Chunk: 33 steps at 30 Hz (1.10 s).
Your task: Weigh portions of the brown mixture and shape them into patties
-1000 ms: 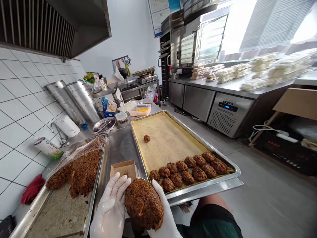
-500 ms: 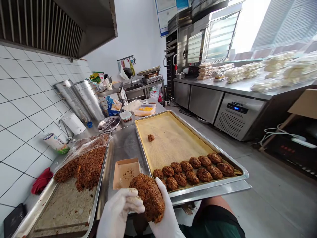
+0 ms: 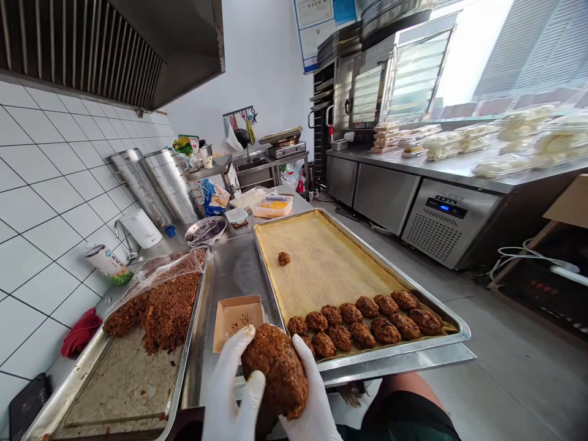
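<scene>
A large rounded lump of brown shredded mixture (image 3: 274, 370) is held between my two white-gloved hands. My left hand (image 3: 233, 380) curves against its left side, fingertips at the top and thumb across the front. Cupped along the right side and underneath is my right hand (image 3: 313, 392). Just beyond them sits a small cardboard box (image 3: 221, 318) with a few crumbs inside. Loose brown mixture (image 3: 168, 312) lies heaped on the left metal tray (image 3: 122, 389), partly under clear plastic film (image 3: 169, 267). Small brown balls (image 3: 384, 331) stand in rows on the lined baking tray (image 3: 321, 257).
One lone ball (image 3: 283, 258) rests near the baking tray's left side. Behind are a bowl (image 3: 206, 230), a plastic tub (image 3: 272, 206) and a white appliance (image 3: 142, 228). A range hood (image 3: 184, 55) overhangs the left. Packed clear boxes (image 3: 441, 143) line the right counter (image 3: 386, 190).
My left hand has shifted from bent fingers at the lump's side to a wider grip, thumb in front. The lump looks turned and rounder. The view has swung slightly left.
</scene>
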Tool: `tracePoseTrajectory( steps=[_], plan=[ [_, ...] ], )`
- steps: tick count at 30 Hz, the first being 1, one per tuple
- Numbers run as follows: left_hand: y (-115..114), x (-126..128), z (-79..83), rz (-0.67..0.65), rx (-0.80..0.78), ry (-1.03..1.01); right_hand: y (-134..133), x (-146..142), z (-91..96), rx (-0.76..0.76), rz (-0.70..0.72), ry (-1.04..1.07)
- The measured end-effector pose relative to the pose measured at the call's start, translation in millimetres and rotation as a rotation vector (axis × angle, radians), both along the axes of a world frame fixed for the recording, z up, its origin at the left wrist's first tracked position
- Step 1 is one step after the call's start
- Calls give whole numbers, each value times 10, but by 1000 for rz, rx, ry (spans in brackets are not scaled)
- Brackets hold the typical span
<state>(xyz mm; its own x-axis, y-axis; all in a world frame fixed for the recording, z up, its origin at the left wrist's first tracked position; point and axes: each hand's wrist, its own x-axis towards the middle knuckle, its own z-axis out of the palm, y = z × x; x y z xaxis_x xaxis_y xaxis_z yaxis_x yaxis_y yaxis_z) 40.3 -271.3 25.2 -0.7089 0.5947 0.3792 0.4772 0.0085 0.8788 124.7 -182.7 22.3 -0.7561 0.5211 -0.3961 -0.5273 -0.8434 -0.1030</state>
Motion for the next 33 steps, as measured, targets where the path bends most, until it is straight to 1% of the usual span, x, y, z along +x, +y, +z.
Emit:
tracePoseTrajectory(
  steps=[2,4,6,9,11,13,17,19,22,24,27,28,30,32,33],
  plan=[
    [133,199,-21,95,19,135,-80,23,-16,35,-25,-15],
    [225,320,-29,173,34,255,-140,62,-26,37,-34,-33],
    [258,358,-39,201,54,348,-161,93,-26,18,-13,-40],
    [220,327,-98,213,82,456,-144,97,-15,-25,49,-6],
    [167,282,-167,214,83,530,-127,87,-24,-34,69,8],
    [112,220,-239,185,69,606,-110,83,-59,-22,50,-21],
    [34,87,-337,25,98,733,-52,71,-150,-15,-18,-85],
    [8,65,-366,32,130,725,-24,50,-164,-2,-48,-89],
    [-37,81,-397,105,118,662,-28,16,-141,65,-111,-101],
    [-84,76,-408,81,77,661,-56,6,-113,88,-142,-113],
    [-177,5,-382,-2,66,703,-89,6,-69,81,-144,-124],
    [-206,-28,-355,9,65,709,-91,6,-55,79,-136,-123],
    [-241,-85,-263,82,47,705,-85,1,-29,73,-114,-120],
    [-230,-109,-135,142,-15,678,-79,-6,-10,89,-111,-127],
    [-205,-105,-67,142,-54,657,-80,-9,-3,108,-119,-140]
  ],
)
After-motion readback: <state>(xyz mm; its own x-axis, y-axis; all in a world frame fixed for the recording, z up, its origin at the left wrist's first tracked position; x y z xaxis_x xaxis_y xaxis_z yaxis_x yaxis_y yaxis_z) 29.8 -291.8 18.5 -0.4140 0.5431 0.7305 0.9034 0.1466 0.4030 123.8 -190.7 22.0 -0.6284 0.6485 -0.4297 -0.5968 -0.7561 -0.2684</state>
